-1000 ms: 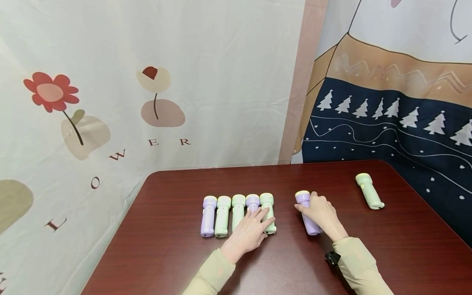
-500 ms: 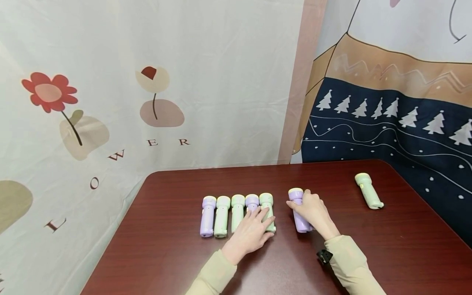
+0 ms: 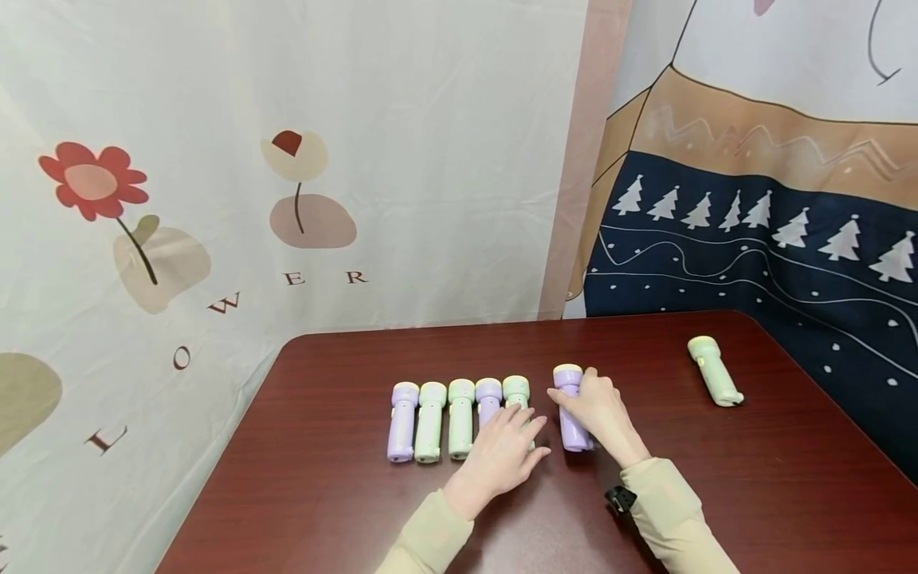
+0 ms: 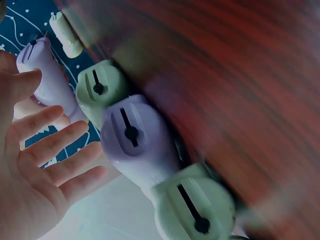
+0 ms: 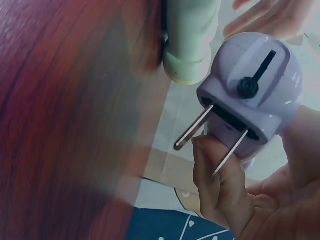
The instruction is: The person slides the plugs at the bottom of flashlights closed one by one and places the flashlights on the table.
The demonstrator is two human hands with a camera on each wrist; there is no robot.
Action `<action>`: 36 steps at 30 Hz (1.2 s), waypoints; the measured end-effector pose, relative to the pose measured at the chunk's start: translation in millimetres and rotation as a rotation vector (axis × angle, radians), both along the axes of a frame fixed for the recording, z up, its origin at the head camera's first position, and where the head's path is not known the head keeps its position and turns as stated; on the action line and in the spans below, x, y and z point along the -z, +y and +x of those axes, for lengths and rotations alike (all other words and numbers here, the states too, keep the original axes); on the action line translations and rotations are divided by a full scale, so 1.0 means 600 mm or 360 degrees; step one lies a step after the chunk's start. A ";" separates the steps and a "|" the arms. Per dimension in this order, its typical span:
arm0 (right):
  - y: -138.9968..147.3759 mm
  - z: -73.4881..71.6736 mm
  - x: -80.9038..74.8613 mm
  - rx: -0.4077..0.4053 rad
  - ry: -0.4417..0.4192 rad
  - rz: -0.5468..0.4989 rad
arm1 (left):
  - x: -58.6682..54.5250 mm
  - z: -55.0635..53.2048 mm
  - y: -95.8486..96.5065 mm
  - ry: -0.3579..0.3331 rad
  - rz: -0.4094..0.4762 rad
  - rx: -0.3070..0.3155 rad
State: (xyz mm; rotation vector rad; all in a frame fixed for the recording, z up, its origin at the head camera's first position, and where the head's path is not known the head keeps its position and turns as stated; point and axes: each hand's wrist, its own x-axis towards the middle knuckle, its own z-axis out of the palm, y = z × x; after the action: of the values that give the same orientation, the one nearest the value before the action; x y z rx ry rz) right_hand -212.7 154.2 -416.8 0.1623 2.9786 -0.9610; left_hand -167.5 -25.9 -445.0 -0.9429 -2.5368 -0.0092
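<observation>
My right hand (image 3: 602, 413) grips a purple flashlight (image 3: 571, 429) to the right of a row of several flashlights. Two metal prongs (image 5: 194, 128) stick out of its tail end in the right wrist view. My left hand (image 3: 500, 450) hovers with spread fingers by the right end of the row, partly hiding a green flashlight (image 3: 515, 390) and a purple one (image 3: 488, 394). In the left wrist view, the fingers (image 4: 65, 137) are extended beside the row's tail ends and hold nothing. Farther left lie two green flashlights (image 3: 461, 421) and a purple flashlight (image 3: 402, 424).
A lone green flashlight (image 3: 715, 371) lies tilted at the back right of the dark red table (image 3: 344, 510). Behind the table hang a pale curtain (image 3: 445, 159) with flower prints and a dark blue cloth (image 3: 717, 263) with white trees.
My right hand has brought the purple flashlight left, closer to the row, and it now points more straight back. My left hand has shifted slightly right, covering more of the end green flashlight.
</observation>
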 end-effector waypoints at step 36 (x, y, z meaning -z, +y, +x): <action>-0.037 -0.002 -0.016 0.0050 0.0153 -0.0070 | -0.003 0.002 0.031 0.0218 0.0062 -0.0146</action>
State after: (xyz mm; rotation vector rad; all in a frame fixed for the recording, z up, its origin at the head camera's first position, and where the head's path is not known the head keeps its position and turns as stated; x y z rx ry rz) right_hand -214.0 132.1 -407.2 0.1682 3.0470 -1.0663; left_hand -166.6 -7.5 -443.0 -0.7844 -2.4416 0.0325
